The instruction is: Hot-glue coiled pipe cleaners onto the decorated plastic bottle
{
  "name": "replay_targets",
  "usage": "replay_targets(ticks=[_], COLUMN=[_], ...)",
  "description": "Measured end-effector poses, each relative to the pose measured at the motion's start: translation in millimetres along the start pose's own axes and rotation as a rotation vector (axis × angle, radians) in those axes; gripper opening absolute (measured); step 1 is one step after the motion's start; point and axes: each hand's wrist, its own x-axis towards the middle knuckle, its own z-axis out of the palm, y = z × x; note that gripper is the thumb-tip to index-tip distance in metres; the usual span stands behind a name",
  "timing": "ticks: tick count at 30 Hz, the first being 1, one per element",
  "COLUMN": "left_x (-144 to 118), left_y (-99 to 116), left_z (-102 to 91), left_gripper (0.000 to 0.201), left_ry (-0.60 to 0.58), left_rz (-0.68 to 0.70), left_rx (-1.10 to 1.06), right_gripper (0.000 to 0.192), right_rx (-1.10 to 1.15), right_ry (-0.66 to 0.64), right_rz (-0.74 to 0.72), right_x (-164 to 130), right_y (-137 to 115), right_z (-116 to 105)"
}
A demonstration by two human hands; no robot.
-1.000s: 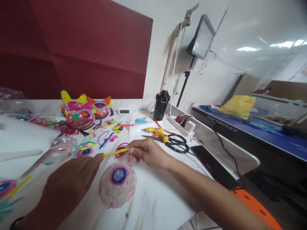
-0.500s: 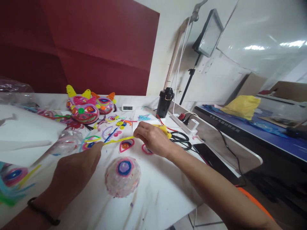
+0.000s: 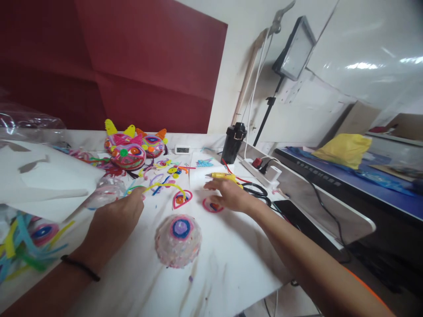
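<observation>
Head view: left hand (image 3: 114, 220) pinching yellow strip (image 3: 165, 186), keeping its arc raised; right hand (image 3: 229, 196), fingers loose and empty, reaching toward glue gun (image 3: 223, 176) at twelve o'clock.

White tabletop (image 3: 228, 264), paper-covered. Lying on it: a beaded dome (image 3: 178, 241) near the front, teardrop coils (image 3: 181, 199), loose pipe cleaners (image 3: 161, 181), bright masks (image 3: 132, 149) at the back, a black cup (image 3: 233, 143), glue gun (image 3: 224, 177), scissors (image 3: 256, 190), small clock (image 3: 182, 149).

Yellow pipe cleaner (image 3: 163, 186) in left hand (image 3: 114, 220)
</observation>
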Motion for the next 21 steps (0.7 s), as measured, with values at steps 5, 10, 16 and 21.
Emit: replay_targets(ticks=[5, 10, 16, 21], left_x=[4, 4, 2, -3], left_y=[0, 3, 4, 9], left_z=[-2.1, -2.7, -2.5, -13.3], left_gripper=[0.05, 0.051, 0.049, 0.045], left_ry=[-0.196, -0.315, -0.362, -0.307], left_rz=[-0.017, -0.037, -0.033, -0.032], left_rx=[0.237, 0.333, 0.342, 0.298], right_gripper=[0.032, 0.033, 0.035, 0.028], right_rx=[-0.025, -0.004, 0.053, 0.107], right_ry=[-0.14, -0.151, -0.234, -0.386], right_rz=[0.025, 0.089, 0.175, 0.206], right_x=[-11, -9, 1, 14], right_y=[9, 5, 10, 18], right_z=[17, 20, 11, 3])
